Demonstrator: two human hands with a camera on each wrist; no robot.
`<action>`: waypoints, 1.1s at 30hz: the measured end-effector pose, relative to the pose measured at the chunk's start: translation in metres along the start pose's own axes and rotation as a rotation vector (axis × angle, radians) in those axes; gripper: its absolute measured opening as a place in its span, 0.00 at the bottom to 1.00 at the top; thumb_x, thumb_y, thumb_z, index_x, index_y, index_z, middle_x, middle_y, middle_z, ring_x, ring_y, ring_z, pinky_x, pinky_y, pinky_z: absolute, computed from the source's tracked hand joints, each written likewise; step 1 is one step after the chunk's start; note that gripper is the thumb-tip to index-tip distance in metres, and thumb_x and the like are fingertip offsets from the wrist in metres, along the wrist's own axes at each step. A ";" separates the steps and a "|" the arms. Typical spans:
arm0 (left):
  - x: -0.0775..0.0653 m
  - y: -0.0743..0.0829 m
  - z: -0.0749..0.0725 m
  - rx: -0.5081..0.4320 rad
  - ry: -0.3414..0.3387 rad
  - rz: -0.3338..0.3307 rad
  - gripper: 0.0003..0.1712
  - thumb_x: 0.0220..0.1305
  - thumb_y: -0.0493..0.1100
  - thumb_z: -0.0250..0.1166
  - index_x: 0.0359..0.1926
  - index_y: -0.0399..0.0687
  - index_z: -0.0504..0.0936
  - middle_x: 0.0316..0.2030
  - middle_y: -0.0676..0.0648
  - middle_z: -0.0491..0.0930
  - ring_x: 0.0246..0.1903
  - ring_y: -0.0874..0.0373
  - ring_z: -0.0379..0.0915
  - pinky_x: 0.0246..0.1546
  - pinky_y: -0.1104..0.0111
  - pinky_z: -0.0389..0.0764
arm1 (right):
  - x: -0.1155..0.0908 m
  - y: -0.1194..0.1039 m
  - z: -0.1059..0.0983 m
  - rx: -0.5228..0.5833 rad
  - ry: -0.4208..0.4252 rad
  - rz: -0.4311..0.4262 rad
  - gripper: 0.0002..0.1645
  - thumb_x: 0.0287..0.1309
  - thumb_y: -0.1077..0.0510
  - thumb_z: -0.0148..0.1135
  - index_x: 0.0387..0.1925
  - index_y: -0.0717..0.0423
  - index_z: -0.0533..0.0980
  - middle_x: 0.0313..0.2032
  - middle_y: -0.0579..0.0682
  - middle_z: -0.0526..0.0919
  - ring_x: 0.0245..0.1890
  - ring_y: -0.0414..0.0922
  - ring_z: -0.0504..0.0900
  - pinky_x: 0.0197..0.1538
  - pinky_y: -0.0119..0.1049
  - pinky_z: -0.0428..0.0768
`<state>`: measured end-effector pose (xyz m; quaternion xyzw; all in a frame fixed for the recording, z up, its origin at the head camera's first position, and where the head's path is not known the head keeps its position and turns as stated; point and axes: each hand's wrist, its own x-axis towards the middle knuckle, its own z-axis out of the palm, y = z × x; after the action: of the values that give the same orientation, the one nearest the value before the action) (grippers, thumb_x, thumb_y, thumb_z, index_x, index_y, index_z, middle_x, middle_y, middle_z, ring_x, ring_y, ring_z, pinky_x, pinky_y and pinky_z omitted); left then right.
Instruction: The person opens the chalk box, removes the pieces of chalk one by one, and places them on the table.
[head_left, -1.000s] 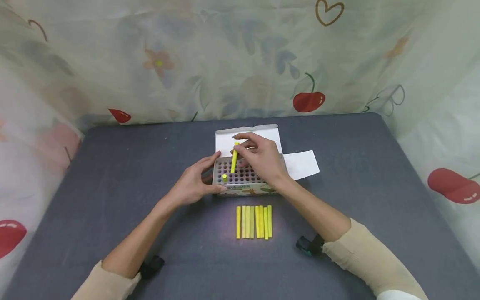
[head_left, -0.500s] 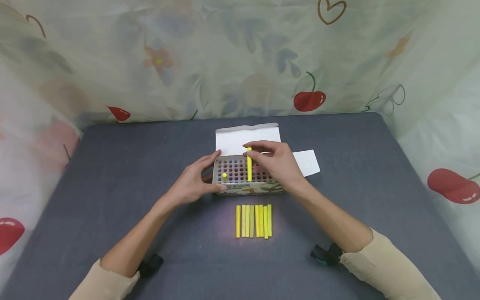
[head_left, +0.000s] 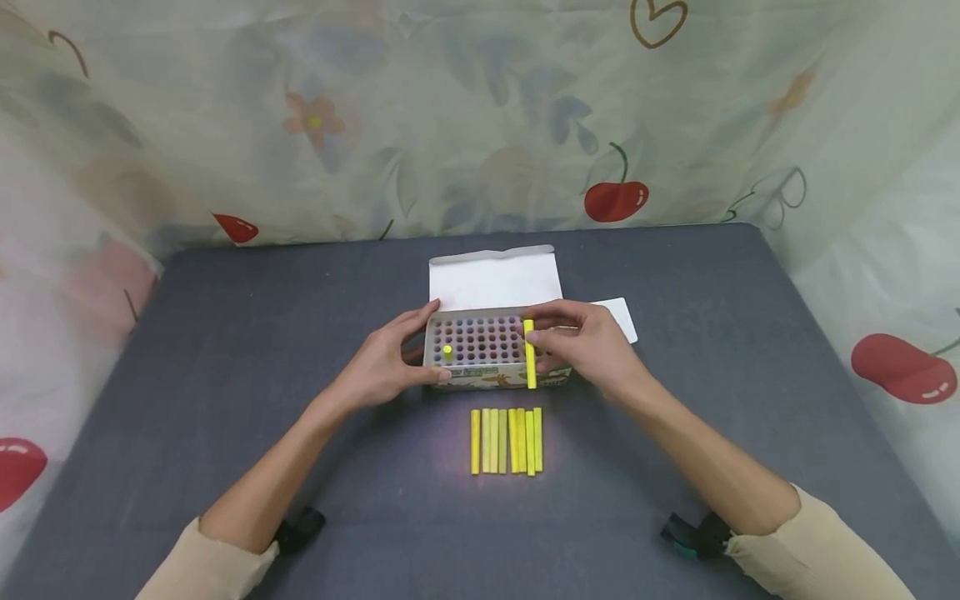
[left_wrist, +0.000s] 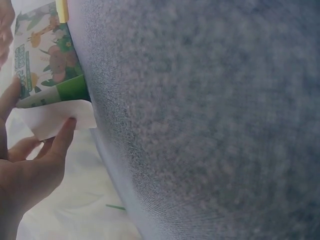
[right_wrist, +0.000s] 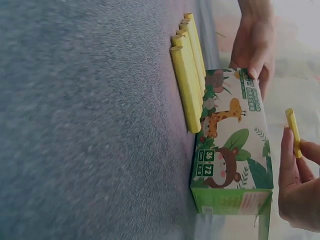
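My right hand (head_left: 600, 346) pinches a yellow chalk stick (head_left: 530, 358) between thumb and fingertips, nearly upright over the front right of the chalk box (head_left: 495, 380). In the right wrist view that chalk stick (right_wrist: 293, 125) appears apart from the box front (right_wrist: 230, 135), which is printed with animals. My left hand (head_left: 386, 358) grips the left end of the box, thumb at the front edge and fingers at the back corner. The tray (head_left: 491, 337) inside has rows of round holes. One yellow chalk stick (head_left: 447, 352) stands in a hole near the front left.
Several yellow chalk sticks (head_left: 502, 442) lie side by side on the dark grey tabletop (head_left: 337, 500) in front of the box. The box's white lid (head_left: 495, 282) is folded back, and a side flap (head_left: 618, 317) sticks out right. A patterned curtain (head_left: 480, 117) hangs behind.
My right hand has moved right and toward me with the chalk stick, from over the middle of the tray to the box's front right. The left hand stays on the box.
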<state>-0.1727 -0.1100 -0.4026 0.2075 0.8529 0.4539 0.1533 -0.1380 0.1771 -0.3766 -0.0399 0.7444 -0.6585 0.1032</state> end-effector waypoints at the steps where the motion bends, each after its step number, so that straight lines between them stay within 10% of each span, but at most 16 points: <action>1: 0.000 0.000 0.000 -0.004 -0.001 0.000 0.57 0.55 0.39 0.77 0.79 0.55 0.51 0.74 0.40 0.55 0.66 0.41 0.65 0.57 0.59 0.81 | -0.002 0.001 -0.001 0.001 -0.007 0.003 0.22 0.60 0.64 0.69 0.56 0.65 0.78 0.45 0.62 0.81 0.33 0.46 0.86 0.39 0.47 0.89; 33: 0.000 -0.003 0.001 0.002 0.002 -0.013 0.57 0.55 0.41 0.77 0.79 0.58 0.51 0.74 0.40 0.54 0.70 0.43 0.59 0.57 0.59 0.81 | -0.048 0.032 -0.014 -0.044 -0.086 0.168 0.20 0.60 0.64 0.68 0.53 0.64 0.79 0.50 0.62 0.84 0.42 0.49 0.87 0.42 0.46 0.89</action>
<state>-0.1729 -0.1107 -0.4053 0.2015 0.8548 0.4524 0.1553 -0.0922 0.2043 -0.4014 -0.0080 0.7544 -0.6285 0.1892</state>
